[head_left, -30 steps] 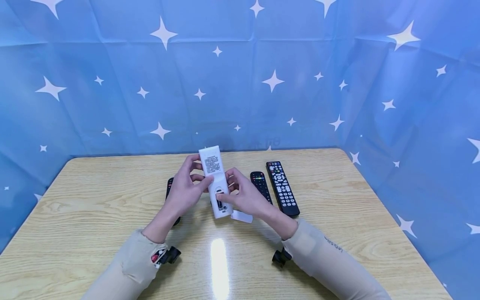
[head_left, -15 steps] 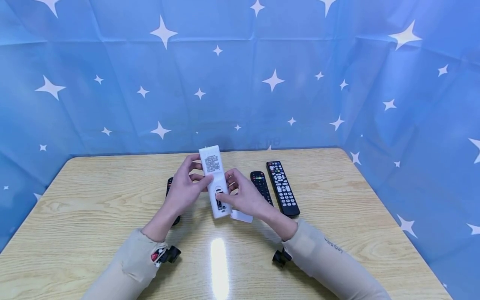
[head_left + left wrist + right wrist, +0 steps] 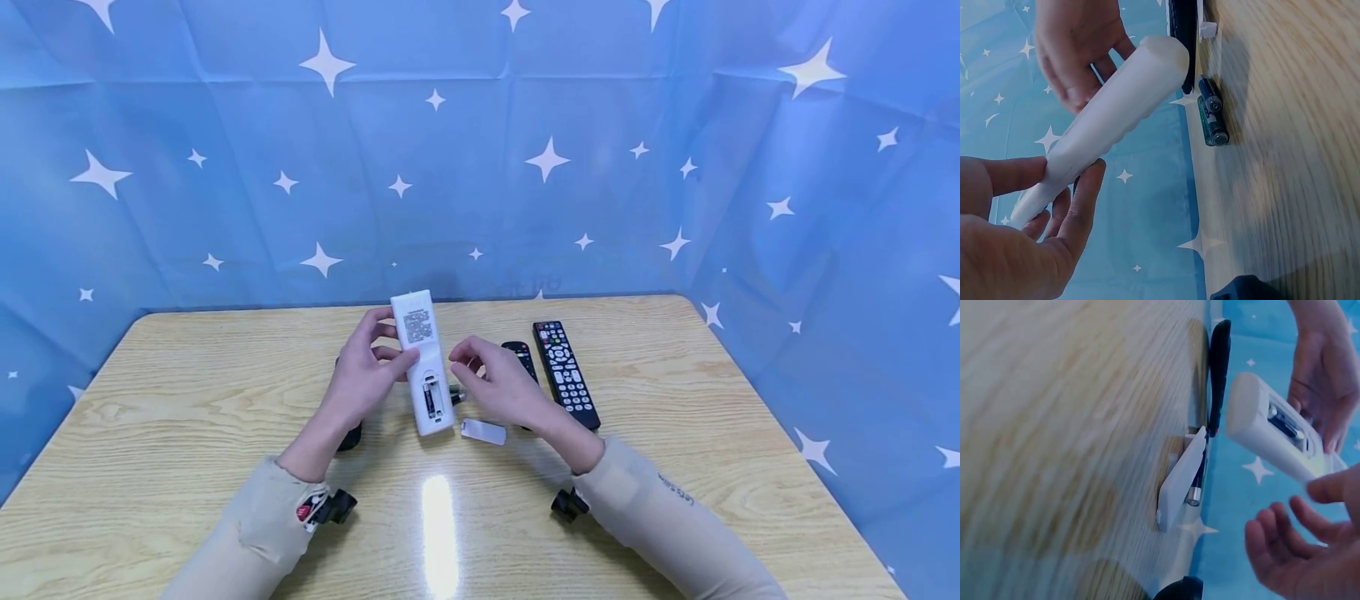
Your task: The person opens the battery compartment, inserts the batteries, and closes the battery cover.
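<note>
My left hand (image 3: 365, 371) grips a white remote control (image 3: 425, 358) by its left side, thumb on the back. The back faces up with its battery compartment uncovered, and a dark battery (image 3: 1282, 422) shows in it. To the right of the remote is my right hand (image 3: 498, 383), its fingers loosely curled with nothing visible in them. On the table below, two batteries (image 3: 1211, 112) lie side by side in the left wrist view, partly hidden behind the remote in the head view. A white battery cover (image 3: 483, 432) lies close to them.
Two black remotes lie to the right: a long one (image 3: 566, 375) and a shorter one (image 3: 519, 354) partly behind my right hand. Another black remote (image 3: 350, 437) is mostly hidden by my left hand. Behind the wooden table (image 3: 225, 375) hangs a blue star-patterned cloth (image 3: 480, 167).
My right hand has left the battery compartment and moved slightly right. The white remote has shifted a little left with my left hand, bringing batteries on the table into view.
</note>
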Action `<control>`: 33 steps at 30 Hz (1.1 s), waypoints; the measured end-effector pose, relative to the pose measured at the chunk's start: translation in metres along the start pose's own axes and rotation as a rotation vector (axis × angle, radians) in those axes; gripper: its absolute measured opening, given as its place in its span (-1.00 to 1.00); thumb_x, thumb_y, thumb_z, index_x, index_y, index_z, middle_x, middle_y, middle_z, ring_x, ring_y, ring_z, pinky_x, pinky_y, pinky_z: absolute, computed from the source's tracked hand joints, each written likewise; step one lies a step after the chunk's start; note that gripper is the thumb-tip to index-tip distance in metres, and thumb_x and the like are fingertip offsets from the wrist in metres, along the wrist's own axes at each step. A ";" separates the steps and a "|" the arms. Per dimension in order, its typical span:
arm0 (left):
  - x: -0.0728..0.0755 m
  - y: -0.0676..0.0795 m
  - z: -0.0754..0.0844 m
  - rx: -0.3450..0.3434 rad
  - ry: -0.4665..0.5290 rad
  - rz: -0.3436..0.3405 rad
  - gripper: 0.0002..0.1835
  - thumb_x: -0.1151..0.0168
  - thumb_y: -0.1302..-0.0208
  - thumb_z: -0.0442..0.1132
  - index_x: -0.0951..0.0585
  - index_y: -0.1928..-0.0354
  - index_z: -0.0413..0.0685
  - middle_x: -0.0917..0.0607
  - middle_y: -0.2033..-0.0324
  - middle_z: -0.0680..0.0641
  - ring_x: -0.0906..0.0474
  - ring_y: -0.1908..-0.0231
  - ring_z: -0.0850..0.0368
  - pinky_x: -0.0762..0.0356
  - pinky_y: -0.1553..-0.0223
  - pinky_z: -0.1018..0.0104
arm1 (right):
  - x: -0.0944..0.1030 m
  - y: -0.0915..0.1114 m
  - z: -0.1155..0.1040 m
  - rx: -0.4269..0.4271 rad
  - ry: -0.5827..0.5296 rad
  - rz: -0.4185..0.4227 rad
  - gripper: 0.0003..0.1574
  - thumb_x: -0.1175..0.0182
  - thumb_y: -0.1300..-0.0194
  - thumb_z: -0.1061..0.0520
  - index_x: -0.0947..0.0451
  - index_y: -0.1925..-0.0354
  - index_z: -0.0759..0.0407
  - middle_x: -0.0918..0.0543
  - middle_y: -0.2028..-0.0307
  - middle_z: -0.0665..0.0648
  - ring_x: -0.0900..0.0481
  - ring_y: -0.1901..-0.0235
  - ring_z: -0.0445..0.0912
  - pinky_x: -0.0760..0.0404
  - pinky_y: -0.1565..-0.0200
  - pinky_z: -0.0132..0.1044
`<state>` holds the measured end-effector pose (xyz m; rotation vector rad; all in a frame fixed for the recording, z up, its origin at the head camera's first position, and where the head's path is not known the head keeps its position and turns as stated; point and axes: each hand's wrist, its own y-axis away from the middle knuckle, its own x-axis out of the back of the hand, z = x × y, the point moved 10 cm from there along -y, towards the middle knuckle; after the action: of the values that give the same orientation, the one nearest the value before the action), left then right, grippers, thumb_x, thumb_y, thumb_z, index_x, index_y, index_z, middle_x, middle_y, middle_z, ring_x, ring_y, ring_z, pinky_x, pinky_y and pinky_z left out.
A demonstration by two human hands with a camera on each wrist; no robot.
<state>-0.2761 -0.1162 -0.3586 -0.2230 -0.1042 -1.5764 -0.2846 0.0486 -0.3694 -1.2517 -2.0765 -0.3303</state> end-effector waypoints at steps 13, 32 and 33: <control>0.011 -0.001 -0.005 0.029 -0.048 0.002 -0.34 -0.30 -0.37 -0.45 -0.31 -0.45 -0.09 -0.53 -0.10 -0.25 -0.65 0.12 -0.13 -0.74 0.20 0.15 | -0.025 0.003 0.009 -0.040 0.305 -0.210 -0.86 -0.28 -0.43 0.26 -0.71 0.08 0.23 -0.72 0.07 0.12 -0.61 -0.03 0.05 -0.61 -0.05 -0.06; 0.015 0.000 -0.008 0.036 -0.071 -0.004 -0.36 -0.29 -0.38 -0.46 -0.32 -0.45 -0.09 -0.53 -0.09 -0.25 -0.65 0.14 -0.12 -0.74 0.17 0.01 | -0.038 0.000 0.014 -0.076 0.461 -0.265 -0.81 -0.35 -0.38 0.25 -0.72 0.05 0.21 -0.73 0.07 0.11 -0.67 0.08 -0.04 -0.68 0.10 -0.18; 0.015 0.000 -0.008 0.037 -0.069 -0.004 -0.36 -0.29 -0.38 -0.45 -0.32 -0.44 -0.09 -0.53 -0.09 -0.25 -0.65 0.13 -0.12 -0.74 0.16 0.00 | -0.038 0.000 0.014 -0.075 0.465 -0.264 -0.82 -0.35 -0.37 0.24 -0.72 0.05 0.20 -0.73 0.08 0.10 -0.67 0.09 -0.04 -0.68 0.11 -0.18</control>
<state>-0.2768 -0.1322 -0.3636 -0.2480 -0.1880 -1.5701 -0.2793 0.0300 -0.4048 -0.8377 -1.8294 -0.7490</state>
